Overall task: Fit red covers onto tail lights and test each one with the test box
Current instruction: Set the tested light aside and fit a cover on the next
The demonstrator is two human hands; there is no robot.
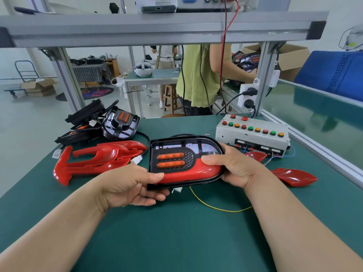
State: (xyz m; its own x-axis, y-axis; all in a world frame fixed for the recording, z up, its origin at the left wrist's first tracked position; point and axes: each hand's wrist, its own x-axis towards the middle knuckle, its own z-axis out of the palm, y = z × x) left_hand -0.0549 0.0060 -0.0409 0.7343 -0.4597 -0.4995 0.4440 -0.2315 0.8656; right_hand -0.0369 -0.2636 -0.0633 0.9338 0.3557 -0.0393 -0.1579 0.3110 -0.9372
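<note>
Just above the green surface (176, 242), two hands hold a tail light (188, 156) level, with a red cover (196, 172) seated along its near edge. The left hand (129, 185) grips the near left corner. The right hand (233, 167) grips the rounded end, thumb on the cover. A test box (253, 134) sits behind, to the right. Loose covers (102, 152) lie to the left, with more lights (120, 124) behind them.

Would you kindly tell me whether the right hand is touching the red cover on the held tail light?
Touching. The head view shows the right hand laying its thumb on the red cover of the tail light, with no gap.
</note>
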